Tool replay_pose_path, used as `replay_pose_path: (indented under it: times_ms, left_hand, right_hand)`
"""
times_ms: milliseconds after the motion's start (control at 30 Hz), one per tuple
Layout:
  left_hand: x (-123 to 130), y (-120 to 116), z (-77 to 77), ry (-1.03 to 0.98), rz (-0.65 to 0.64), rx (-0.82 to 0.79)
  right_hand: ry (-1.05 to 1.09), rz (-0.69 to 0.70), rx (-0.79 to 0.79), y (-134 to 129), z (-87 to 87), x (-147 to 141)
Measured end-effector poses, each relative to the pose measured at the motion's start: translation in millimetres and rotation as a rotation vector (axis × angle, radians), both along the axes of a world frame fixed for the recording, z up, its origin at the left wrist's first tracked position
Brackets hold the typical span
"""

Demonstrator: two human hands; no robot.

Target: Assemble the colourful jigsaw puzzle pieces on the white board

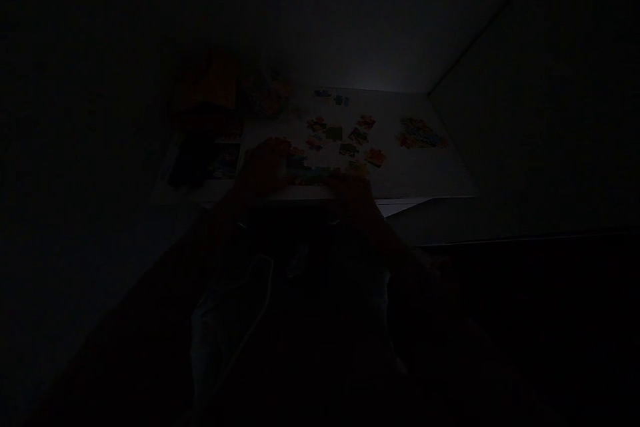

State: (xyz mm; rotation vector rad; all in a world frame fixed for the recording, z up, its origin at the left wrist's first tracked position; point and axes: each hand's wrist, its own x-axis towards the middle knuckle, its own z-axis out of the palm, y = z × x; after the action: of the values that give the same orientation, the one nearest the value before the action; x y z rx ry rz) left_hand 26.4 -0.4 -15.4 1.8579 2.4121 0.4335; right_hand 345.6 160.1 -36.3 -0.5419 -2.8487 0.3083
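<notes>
Presumably light, stiff and weak at its joints, the flat green-blue, apparently cardboard jigsaw section (311, 178) near the white, flat desk's (430, 175) 6 o'clock edge is best held at 9 and 3 o'clock, beside left hand (263, 169) and right hand (352, 188), whose fingers' closure cannot be determined.

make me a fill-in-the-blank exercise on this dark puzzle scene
The puzzle strip lies ____ the left hand and the right hand.
The heap of pieces lies toward the table's ____ side.
The scattered pieces lie ____ from the person than the puzzle strip.

Missing words: between; right; farther.
</notes>
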Motion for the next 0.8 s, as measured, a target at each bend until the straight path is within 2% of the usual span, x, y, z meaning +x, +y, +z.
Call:
replay_pose_path:
  times_ms: [67, 233, 300, 500, 800]
  left_hand:
    - [0.9, 0.4, 2.8, 0.013, -0.009, -0.014]
    - [0.3, 0.5, 5.6, 0.020, -0.019, -0.038]
    - [-0.5, 0.3, 5.1, 0.011, -0.020, -0.033]
    - [-4.4, 0.7, -0.7, -0.012, -0.004, -0.010]
    - [-3.7, -1.4, 0.3, -0.022, 0.008, -0.013]
  right_hand:
    - [0.008, -0.030, 0.002, 19.3, 1.8, 4.7]
    - [0.032, -0.297, 0.057, 81.8, 3.8, 22.0]
    - [0.005, -0.325, 0.058, 98.2, 3.3, 26.3]
    - [0.060, -0.274, -0.044, 113.3, 0.0, 25.5]
    - [0.170, -0.054, -0.163, 113.4, -11.1, 28.3]
